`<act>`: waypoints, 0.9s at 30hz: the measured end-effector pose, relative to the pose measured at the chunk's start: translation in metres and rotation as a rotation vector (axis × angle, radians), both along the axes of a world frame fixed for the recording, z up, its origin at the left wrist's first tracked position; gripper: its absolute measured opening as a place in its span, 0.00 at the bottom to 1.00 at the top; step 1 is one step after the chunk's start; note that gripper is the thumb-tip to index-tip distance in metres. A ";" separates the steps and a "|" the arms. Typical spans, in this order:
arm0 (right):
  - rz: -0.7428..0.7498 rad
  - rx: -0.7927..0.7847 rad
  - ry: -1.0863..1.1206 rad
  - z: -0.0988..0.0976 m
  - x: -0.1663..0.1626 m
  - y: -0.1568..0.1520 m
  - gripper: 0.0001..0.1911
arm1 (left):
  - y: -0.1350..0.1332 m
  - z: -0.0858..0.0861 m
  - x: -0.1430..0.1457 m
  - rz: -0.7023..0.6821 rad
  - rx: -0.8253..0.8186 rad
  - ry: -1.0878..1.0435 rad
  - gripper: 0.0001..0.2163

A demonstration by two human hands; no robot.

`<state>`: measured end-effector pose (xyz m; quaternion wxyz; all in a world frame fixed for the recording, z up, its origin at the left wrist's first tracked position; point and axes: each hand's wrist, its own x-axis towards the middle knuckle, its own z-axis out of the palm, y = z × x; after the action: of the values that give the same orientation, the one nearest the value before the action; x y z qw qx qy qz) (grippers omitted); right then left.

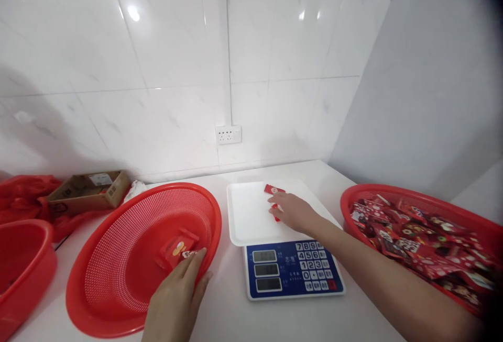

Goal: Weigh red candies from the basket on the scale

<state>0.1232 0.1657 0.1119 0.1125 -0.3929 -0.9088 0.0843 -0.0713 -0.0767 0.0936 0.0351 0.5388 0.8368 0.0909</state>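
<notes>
My left hand [178,292] rests on the rim of a red perforated basket [118,247], fingertips on a small red snack packet [187,254]; more red packets [175,247] lie inside the basket. My right hand [293,211] lies on the white tray [247,216] of a blue-faced weighing scale [291,271], fingers closed over a red packet [276,213]. Another red packet [274,189] lies on the tray just beyond the hand.
A red basket [467,216] full of several red packets [408,240] stands at the right. A red tub [23,263] sits at the left edge, with a cardboard box [88,189] and red plastic bags [23,192] behind it. A tiled wall with a socket [228,134] is close behind.
</notes>
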 end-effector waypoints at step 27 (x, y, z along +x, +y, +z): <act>0.160 -0.119 0.009 -0.009 -0.058 -0.011 0.14 | 0.000 0.001 0.009 -0.133 0.007 0.084 0.19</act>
<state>0.0656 0.1542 0.1032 0.0862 -0.3245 -0.9302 0.1485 -0.0623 -0.0766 0.0942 0.0042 0.5965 0.7997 0.0685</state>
